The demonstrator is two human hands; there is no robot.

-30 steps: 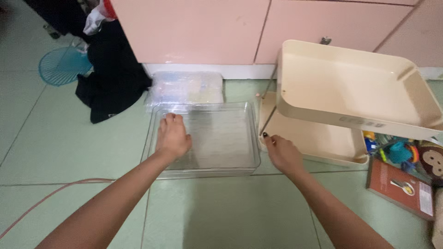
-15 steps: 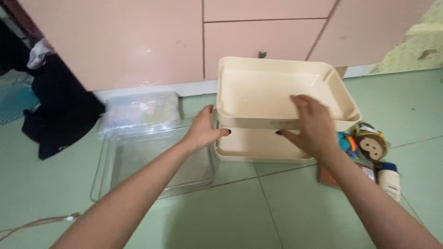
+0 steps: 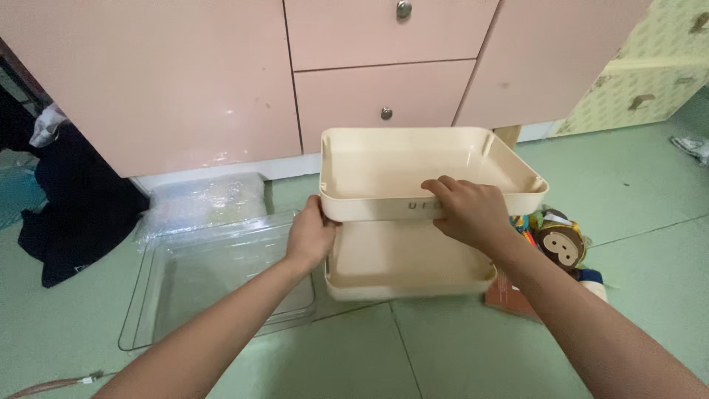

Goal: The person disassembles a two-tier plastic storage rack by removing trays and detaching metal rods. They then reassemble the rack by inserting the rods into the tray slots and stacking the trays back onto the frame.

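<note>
A cream two-tier plastic tray rack (image 3: 413, 166) stands on the green tiled floor in front of pink cabinets. My left hand (image 3: 310, 235) grips the left front corner of its upper tray. My right hand (image 3: 467, 210) clasps the front rim of the same upper tray, fingers curled over the edge. The lower tray (image 3: 406, 258) shows below, between my hands. Left of the rack lies a clear plastic tray (image 3: 214, 277), close to my left forearm.
A clear bag (image 3: 199, 203) lies behind the clear tray by the cabinet base. Dark clothing (image 3: 70, 210) is heaped at the far left. A monkey toy (image 3: 559, 244) and a reddish book (image 3: 509, 299) sit right of the rack. A patterned box (image 3: 642, 81) stands at upper right.
Both hands left the clear tray and took hold of the cream rack's upper tray. My view swung right and came closer, so the rack now fills the centre.
</note>
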